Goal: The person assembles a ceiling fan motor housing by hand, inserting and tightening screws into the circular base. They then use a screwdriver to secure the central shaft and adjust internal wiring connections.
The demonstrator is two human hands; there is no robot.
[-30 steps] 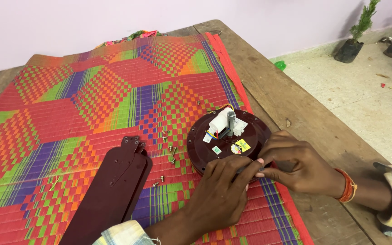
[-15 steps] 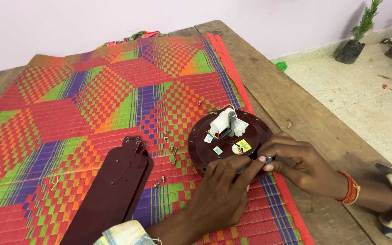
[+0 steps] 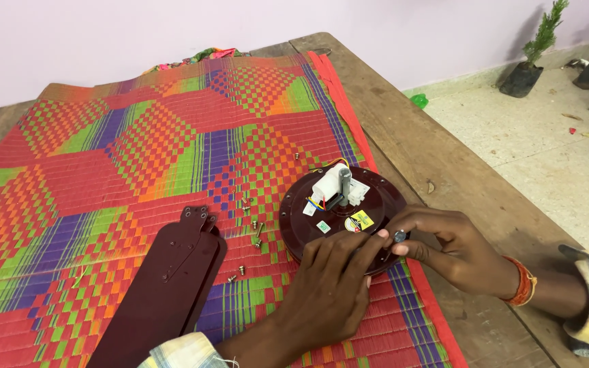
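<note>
Head view: your left hand [image 3: 332, 286] lies flat, fingers spread, on the maroon fan motor housing's [image 3: 341, 217] near rim on the woven mat [image 3: 138, 150], your right hand [image 3: 444, 249] pinching a small screw [image 3: 399, 236] beside it.

Round maroon fan motor housing [image 3: 339, 218] sat on the woven mat [image 3: 138, 157] near the desk's [image 3: 444, 170] right edge, white capacitor [image 3: 327, 182] on top. Left hand [image 3: 328, 289] rested flat on the housing's near rim. Right hand [image 3: 444, 249] pinched a small dark part [image 3: 399, 236] at that rim, touching left fingertips. Loose screws [image 3: 257, 228] lay between the housing and two stacked maroon blades [image 3: 172, 272].
</note>
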